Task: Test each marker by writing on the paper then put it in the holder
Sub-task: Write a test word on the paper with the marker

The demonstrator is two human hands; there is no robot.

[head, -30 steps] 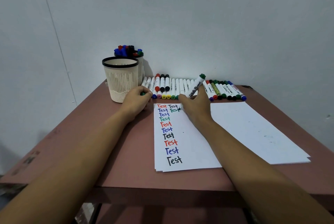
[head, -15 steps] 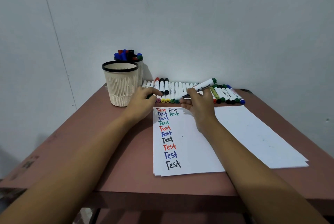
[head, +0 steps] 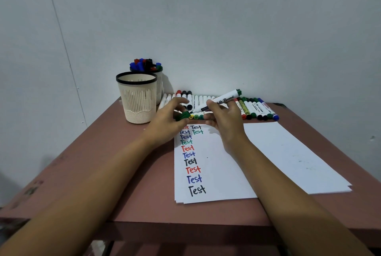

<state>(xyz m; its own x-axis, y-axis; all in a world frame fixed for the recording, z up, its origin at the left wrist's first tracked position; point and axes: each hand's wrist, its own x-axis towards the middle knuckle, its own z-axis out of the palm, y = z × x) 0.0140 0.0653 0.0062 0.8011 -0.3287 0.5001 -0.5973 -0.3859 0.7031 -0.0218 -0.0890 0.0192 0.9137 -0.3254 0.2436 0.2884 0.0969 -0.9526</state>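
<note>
The right hand (head: 226, 123) grips a white marker (head: 226, 98) by its lower barrel, fingers curled round it. The marker is lifted off the table and slanted, its green end up to the right and its bare tip down to the left. The left hand (head: 168, 120) sits just beside that tip, pinching a green cap (head: 182, 115) between thumb and fingers. The two hands are close but not touching, both hovering over the top edge of the paper (head: 216, 169). That sheet carries a column of "Test" in red, blue, green and black, with a second short column begun beside it, the last word in green. A second stack of sheets (head: 288, 152) lies to the right, overlapping it. Behind the hands a row of markers (head: 254, 109) lies flat along the wall. To the left stands a cream holder (head: 137, 101) with a black rim. Right behind it, a second holder (head: 159, 87) is packed with capped markers. All of it sits on a reddish-brown table (head: 123, 173).
</note>
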